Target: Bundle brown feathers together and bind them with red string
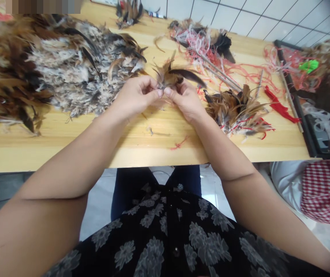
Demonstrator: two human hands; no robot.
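Note:
Both my left hand [142, 92] and my right hand [184, 98] pinch a small bunch of brown and black feathers [167, 77] between thumbs and fingers. The thumb tips nearly meet at its base, while the feather tips point away from me and one long dark feather sticks out to the right. Left of my left hand lies a large pile of feathers [75, 69], grey-white in the middle and brown around the edges. Beside my right wrist is a loose heap of brown feather bunches [237, 109] with red ties at their ends.
Behind my hands lie tangled pink and white strings [194, 40] and thin sticks [221, 73]. A red strip [280, 105] lies near a black-framed tray [309, 132] of feathers with a green piece [309, 66]. The wooden table [153, 156] ends just before my body; a tiled wall [240, 17] stands behind.

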